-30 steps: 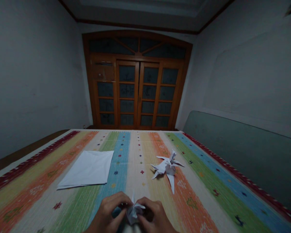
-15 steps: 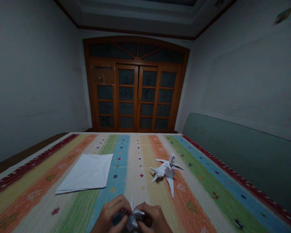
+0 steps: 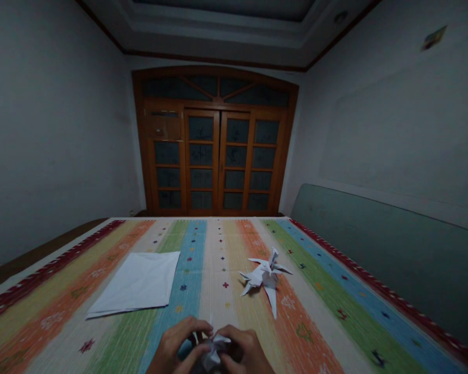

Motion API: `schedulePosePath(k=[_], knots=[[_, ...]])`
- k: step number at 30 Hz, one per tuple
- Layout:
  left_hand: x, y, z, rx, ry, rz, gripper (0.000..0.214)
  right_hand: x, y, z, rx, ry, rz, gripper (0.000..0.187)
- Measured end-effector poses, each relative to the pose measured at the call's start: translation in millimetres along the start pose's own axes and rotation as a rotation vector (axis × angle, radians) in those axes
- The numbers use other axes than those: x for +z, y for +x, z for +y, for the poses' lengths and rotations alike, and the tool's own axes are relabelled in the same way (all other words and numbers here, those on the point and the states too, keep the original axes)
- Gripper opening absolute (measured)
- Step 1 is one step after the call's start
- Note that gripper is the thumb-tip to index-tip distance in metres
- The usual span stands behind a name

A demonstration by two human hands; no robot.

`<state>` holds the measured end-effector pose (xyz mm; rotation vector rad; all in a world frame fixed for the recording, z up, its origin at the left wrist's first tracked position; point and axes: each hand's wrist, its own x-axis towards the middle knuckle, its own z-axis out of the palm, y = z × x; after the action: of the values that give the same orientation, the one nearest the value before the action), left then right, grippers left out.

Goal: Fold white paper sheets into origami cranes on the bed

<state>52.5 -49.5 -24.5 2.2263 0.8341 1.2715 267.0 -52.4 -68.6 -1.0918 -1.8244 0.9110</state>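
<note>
You had a small folded white paper piece (image 3: pixel 214 353) pinched between both hands, low in view at the near edge of a striped woven mat (image 3: pixel 212 306), its tip pointing up and partly hidden by your fingers. Your left hand (image 3: pixel 175 348) was curled round its left side, fingers closed on the paper; your right hand (image 3: pixel 244 353) was curled in the same way on its right side, both gripping it, hands almost touching. Just far and right of your right hand lay a finished white origami bird (image 3: pixel 263 278), resting on the mat with its pointed tail toward you, not touched by either hand. Left of that, well apart from it, lay a flat stack of white paper sheets (image 3: pixel 134 283), across the orange and green stripes, also untouched. Beyond the mat's far edge stood wooden double doors with dark glass panes (image 3: pixel 214 161), and along the right side ran a grey-green padded panel (image 3: pixel 374 244) against the wall.
</note>
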Motion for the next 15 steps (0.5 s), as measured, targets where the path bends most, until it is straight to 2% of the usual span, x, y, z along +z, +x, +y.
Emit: schedulePosePath(k=[3, 6, 10, 15], knots=[[-1.9, -1, -12, -0.035, 0.018, 0.024, 0.025, -12, 4, -8, 0.001, 0.049, 0.073, 0.021], [-2.9, -1, -23, -0.031, 0.067, -0.032, 0.015, -33, 13, -16, -0.032, 0.049, 0.172, 0.020], [-2.1, -1, -31, -0.032, 0.124, -0.108, 0.036, -62, 30, -21, -0.059, 0.067, 0.332, 0.028], [-0.2, -2, -31, -0.073, 0.128, -0.135, 0.039, -93, 49, -22, -0.111, 0.057, 0.373, 0.034]])
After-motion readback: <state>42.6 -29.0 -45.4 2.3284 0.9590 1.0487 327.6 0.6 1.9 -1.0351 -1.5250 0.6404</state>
